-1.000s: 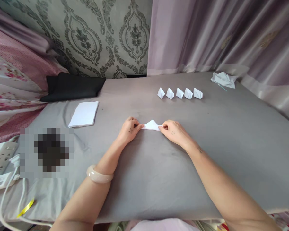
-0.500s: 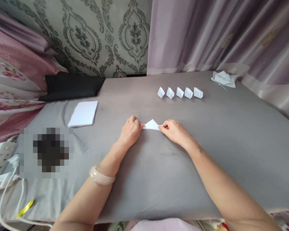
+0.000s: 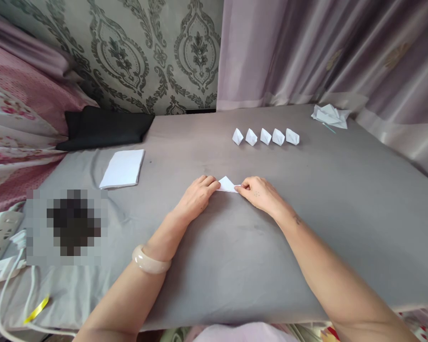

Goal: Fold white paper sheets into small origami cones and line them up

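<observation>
A small folded white paper [image 3: 227,184] lies on the grey cloth between my hands, with a triangular peak pointing away from me and a flat strip along its near edge. My left hand [image 3: 199,197] lies over the paper's left end, fingers together and pressing on it. At the right end my right hand [image 3: 257,192] pinches the strip between thumb and curled fingers. Both ends of the paper are covered by my fingers. Beyond my hands stands a row of several folded white paper pieces [image 3: 265,137].
A stack of white paper [image 3: 123,169] sits at the left, in front of a black cloth [image 3: 110,126]. Paper scraps [image 3: 330,116] lie at the far right. Power strips [image 3: 2,232], white cables and a yellow ribbon [image 3: 36,309] occupy the left edge, near a blurred patch.
My left hand has shifted right and its fingers now reach further over the paper, covering its left strip. My right hand holds almost the same place.
</observation>
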Demonstrator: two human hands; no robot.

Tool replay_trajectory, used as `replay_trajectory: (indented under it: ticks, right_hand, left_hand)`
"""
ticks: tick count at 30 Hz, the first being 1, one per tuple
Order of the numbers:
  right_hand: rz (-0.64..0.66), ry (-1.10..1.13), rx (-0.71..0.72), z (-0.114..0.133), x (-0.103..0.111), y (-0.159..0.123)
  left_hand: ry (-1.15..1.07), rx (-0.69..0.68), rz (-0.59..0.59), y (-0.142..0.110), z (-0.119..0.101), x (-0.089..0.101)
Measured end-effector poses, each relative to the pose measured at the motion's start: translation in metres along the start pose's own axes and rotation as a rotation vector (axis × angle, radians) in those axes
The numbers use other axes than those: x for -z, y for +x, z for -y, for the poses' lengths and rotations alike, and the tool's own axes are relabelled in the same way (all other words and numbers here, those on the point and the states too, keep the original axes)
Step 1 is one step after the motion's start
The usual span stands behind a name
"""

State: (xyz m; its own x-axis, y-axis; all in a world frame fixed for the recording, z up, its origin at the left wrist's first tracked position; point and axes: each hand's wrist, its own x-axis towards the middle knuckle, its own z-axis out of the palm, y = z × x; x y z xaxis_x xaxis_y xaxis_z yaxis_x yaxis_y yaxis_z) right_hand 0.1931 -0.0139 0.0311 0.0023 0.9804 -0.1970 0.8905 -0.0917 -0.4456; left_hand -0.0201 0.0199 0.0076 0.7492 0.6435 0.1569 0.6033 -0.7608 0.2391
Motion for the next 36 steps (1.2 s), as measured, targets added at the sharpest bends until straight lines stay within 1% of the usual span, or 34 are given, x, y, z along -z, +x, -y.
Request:
replay_trajectory:
  ticks: [4, 9, 14, 15, 17, 18, 19, 20, 22, 25, 27, 31, 36]
  right_hand:
    - [-0.007, 0.013, -0.011, -0.002, 0.001, -0.001]
    - [-0.002, 0.051, -0.041, -0.004, 0.002, -0.004]
    - [0.001, 0.076, -0.037, -0.016, 0.004, -0.001]
    - [-0.04, 0.076, -0.027, -0.017, 0.004, -0.001]
    - [-0.197, 0.081, 0.045, -0.015, 0.002, -0.001]
    - [-0.295, 0.087, 0.11, -0.011, -0.002, -0.003]
    - [-0.343, 0.094, 0.193, -0.005, -0.006, -0.005]
    - [-0.335, 0.098, 0.274, 0.002, -0.012, -0.008]
    - [-0.275, 0.03, 0.363, 0.016, -0.024, -0.016]
    - [-0.234, -0.168, 0.343, 0.032, -0.038, -0.028]
    - [-0.221, -0.251, 0.329, 0.037, -0.041, -0.033]
    - [-0.227, -0.322, 0.335, 0.04, -0.042, -0.036]
    - [-0.236, -0.359, 0.329, 0.044, -0.045, -0.035]
  left_hand:
    - [0.034, -0.002, 0.025, -0.001, -0.001, 0.003]
    - [0.097, -0.024, 0.05, 0.0, 0.0, 0.002]
    - [0.141, -0.032, 0.08, 0.0, -0.001, 0.002]
    - [0.151, -0.033, 0.086, -0.001, -0.001, 0.003]
    - [0.171, -0.034, 0.097, -0.001, -0.002, 0.003]
    - [0.177, -0.033, 0.102, -0.001, -0.003, 0.004]
    - [0.18, -0.032, 0.106, -0.001, -0.004, 0.005]
    - [0.179, -0.028, 0.11, -0.001, -0.005, 0.005]
    - [0.168, -0.014, 0.123, -0.001, -0.008, 0.007]
    - [0.137, 0.015, 0.148, -0.004, -0.011, 0.011]
    - [0.12, 0.041, 0.16, -0.007, -0.011, 0.014]
    - [0.15, 0.154, 0.184, -0.014, -0.009, 0.022]
    - [0.22, 0.301, 0.198, -0.019, -0.007, 0.033]
